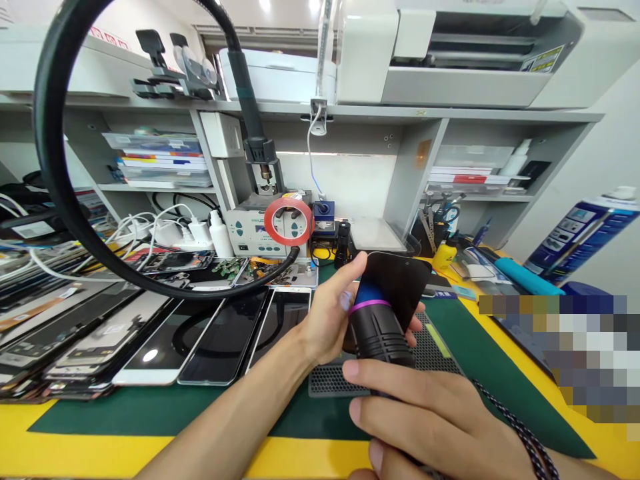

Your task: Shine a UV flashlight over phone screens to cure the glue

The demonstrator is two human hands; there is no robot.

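Observation:
My left hand [327, 313] grips a dark phone screen panel [400, 283], thumb on its near edge and fingertips showing behind it at the right. My right hand [430, 420] is wrapped round a black ribbed torch-like tool [377, 330] with a purple ring and a blue head, whose tip points at the panel from close by. Both are held above a dark perforated mat [327, 380] lying on the green work mat [150, 407].
Several phones and screens [165, 333] lie in rows at the left. Behind stand a hot-air station [250, 230] with a red tape roll [289, 222], a thick black hose loop [50, 153], chargers, and shelves. A blue spray can [580, 230] and tools sit at the right.

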